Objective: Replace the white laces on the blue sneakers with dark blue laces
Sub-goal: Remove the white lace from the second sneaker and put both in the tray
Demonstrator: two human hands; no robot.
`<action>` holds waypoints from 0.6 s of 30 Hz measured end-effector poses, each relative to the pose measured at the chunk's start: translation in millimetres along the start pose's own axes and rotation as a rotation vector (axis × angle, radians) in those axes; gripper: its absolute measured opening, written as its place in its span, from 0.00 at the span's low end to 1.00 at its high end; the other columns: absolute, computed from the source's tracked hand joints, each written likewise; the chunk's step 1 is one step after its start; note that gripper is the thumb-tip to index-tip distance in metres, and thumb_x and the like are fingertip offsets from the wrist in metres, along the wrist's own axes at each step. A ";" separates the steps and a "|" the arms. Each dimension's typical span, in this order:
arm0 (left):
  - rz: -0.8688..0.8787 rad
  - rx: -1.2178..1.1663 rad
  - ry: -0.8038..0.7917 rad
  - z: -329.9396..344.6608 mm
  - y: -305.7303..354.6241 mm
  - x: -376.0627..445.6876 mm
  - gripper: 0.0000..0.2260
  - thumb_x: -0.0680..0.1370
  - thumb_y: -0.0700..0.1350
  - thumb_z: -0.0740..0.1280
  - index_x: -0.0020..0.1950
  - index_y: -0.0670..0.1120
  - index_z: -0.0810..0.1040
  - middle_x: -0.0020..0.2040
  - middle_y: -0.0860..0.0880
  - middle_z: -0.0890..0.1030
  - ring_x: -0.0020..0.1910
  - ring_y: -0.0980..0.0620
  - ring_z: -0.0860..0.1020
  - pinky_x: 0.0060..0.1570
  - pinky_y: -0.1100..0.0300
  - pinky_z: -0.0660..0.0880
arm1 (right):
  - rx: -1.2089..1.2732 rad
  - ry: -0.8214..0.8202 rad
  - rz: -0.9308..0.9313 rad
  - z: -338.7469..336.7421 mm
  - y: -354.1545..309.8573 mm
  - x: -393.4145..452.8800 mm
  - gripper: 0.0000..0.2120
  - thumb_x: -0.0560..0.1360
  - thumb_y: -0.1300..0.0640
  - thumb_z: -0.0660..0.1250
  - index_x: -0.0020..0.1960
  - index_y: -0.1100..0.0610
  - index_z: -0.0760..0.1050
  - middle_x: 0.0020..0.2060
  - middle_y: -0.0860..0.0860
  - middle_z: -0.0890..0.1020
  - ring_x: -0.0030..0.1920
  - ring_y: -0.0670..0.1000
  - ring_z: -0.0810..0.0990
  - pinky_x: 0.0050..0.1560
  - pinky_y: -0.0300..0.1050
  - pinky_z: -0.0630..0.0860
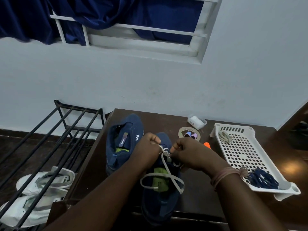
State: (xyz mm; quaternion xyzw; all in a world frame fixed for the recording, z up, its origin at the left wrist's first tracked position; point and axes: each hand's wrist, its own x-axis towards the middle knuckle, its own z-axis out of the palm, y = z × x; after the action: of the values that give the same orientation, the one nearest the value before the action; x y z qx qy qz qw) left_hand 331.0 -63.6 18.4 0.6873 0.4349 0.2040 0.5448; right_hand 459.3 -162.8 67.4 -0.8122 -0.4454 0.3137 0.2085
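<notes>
While both hands pinch white lace (164,161) on near sneaker (160,202) | left hand (147,150), right hand (191,153) curled tight | feed slack evenly, one eyelet at a time | dark blue laces (263,179) in tray (246,157), 3 o'clock.

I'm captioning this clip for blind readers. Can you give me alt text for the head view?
Both hands, left and right, pinch a white lace at the eyelets of the near blue sneaker on a dark table. The second sneaker sits beside it, and dark blue laces lie in a white tray on the right.
</notes>
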 end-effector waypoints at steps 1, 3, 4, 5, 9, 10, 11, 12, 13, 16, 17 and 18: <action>0.007 0.041 -0.027 -0.5 3.0 0.1 0.09 0.76 0.38 0.64 0.52 0.49 0.76 0.44 0.49 0.79 0.39 0.53 0.76 0.37 0.59 0.69 | -0.020 0.005 0.000 1.3 -0.4 -0.1 0.03 0.74 0.58 0.68 0.46 0.55 0.80 0.39 0.53 0.84 0.42 0.52 0.84 0.47 0.56 0.83; 0.020 0.167 -0.108 -2.5 10.8 0.1 0.09 0.79 0.41 0.62 0.57 0.48 0.77 0.49 0.47 0.81 0.45 0.51 0.78 0.42 0.58 0.73 | -0.091 0.015 0.003 4.6 -1.1 0.2 0.05 0.74 0.58 0.65 0.47 0.58 0.79 0.39 0.55 0.83 0.42 0.55 0.84 0.46 0.57 0.83; 0.028 0.228 -0.153 -3.6 15.0 -0.2 0.09 0.80 0.43 0.61 0.57 0.46 0.79 0.51 0.46 0.82 0.48 0.48 0.79 0.46 0.56 0.75 | -0.120 0.020 0.004 6.0 -1.1 0.5 0.06 0.74 0.57 0.64 0.47 0.59 0.78 0.40 0.56 0.83 0.42 0.56 0.84 0.46 0.58 0.83; 0.051 0.301 -0.185 -4.7 18.2 -1.1 0.10 0.80 0.44 0.61 0.55 0.45 0.81 0.51 0.45 0.83 0.49 0.47 0.80 0.48 0.55 0.77 | -0.121 0.009 0.007 6.2 -1.9 -0.3 0.07 0.75 0.55 0.64 0.47 0.59 0.78 0.40 0.57 0.83 0.42 0.57 0.84 0.46 0.58 0.83; 0.159 0.421 -0.213 -7.7 17.9 -7.3 0.08 0.76 0.40 0.66 0.49 0.50 0.83 0.47 0.52 0.84 0.45 0.55 0.81 0.47 0.56 0.80 | 0.010 -0.210 0.050 -0.2 1.3 -6.5 0.10 0.73 0.52 0.72 0.52 0.54 0.77 0.44 0.55 0.85 0.42 0.55 0.87 0.46 0.55 0.84; 0.134 0.319 -0.194 -8.0 16.4 -7.4 0.09 0.76 0.39 0.66 0.50 0.49 0.83 0.47 0.50 0.84 0.44 0.54 0.82 0.48 0.55 0.81 | -0.004 -0.254 0.063 -1.0 2.5 -8.5 0.13 0.71 0.53 0.74 0.53 0.52 0.76 0.45 0.54 0.85 0.43 0.55 0.87 0.47 0.56 0.84; 0.078 0.161 -0.177 -8.1 17.3 -8.5 0.10 0.76 0.37 0.66 0.51 0.48 0.83 0.46 0.48 0.84 0.42 0.53 0.82 0.45 0.55 0.81 | -0.040 -0.267 0.069 -0.8 2.5 -11.0 0.15 0.70 0.55 0.75 0.54 0.51 0.75 0.46 0.54 0.85 0.43 0.54 0.87 0.48 0.57 0.84; -0.005 -0.033 -0.182 -8.1 18.7 -8.4 0.10 0.76 0.35 0.66 0.51 0.47 0.83 0.44 0.47 0.83 0.37 0.53 0.80 0.38 0.56 0.80 | -0.094 -0.256 0.065 0.0 1.5 -12.6 0.16 0.70 0.56 0.75 0.55 0.51 0.74 0.46 0.53 0.85 0.43 0.53 0.87 0.48 0.57 0.84; -0.093 -0.227 -0.198 -8.2 21.1 -7.3 0.10 0.77 0.35 0.66 0.52 0.46 0.83 0.40 0.47 0.81 0.31 0.54 0.76 0.30 0.59 0.75 | -0.151 -0.228 0.059 0.7 -0.1 -13.5 0.16 0.71 0.57 0.74 0.56 0.52 0.74 0.46 0.53 0.85 0.43 0.52 0.86 0.48 0.55 0.84; -0.234 -0.552 -0.235 -9.8 22.4 -2.9 0.08 0.78 0.38 0.68 0.55 0.47 0.81 0.33 0.51 0.72 0.28 0.57 0.65 0.30 0.62 0.60 | -0.250 -0.156 0.053 1.7 -5.0 -13.2 0.12 0.74 0.58 0.70 0.56 0.57 0.76 0.49 0.56 0.84 0.45 0.53 0.84 0.46 0.49 0.82; -0.259 -0.621 -0.252 -11.3 22.0 -1.8 0.09 0.77 0.39 0.69 0.57 0.47 0.80 0.32 0.52 0.71 0.28 0.57 0.65 0.30 0.62 0.59 | -0.278 -0.144 0.067 1.3 -6.5 -12.9 0.11 0.75 0.58 0.68 0.57 0.58 0.76 0.50 0.56 0.83 0.47 0.54 0.84 0.47 0.49 0.82; -0.274 -0.651 -0.267 -13.4 21.3 -1.0 0.10 0.77 0.39 0.70 0.58 0.45 0.79 0.31 0.52 0.71 0.28 0.57 0.65 0.30 0.61 0.59 | -0.304 -0.134 0.084 1.2 -6.9 -12.6 0.12 0.76 0.58 0.68 0.58 0.58 0.76 0.52 0.56 0.82 0.49 0.54 0.83 0.49 0.49 0.81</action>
State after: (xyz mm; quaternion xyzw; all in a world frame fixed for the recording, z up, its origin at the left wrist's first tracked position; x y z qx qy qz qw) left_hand 328.4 -57.4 42.6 0.4345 0.3604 0.1656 0.8087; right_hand 449.2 -169.9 74.9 -0.8295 -0.4664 0.3046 0.0396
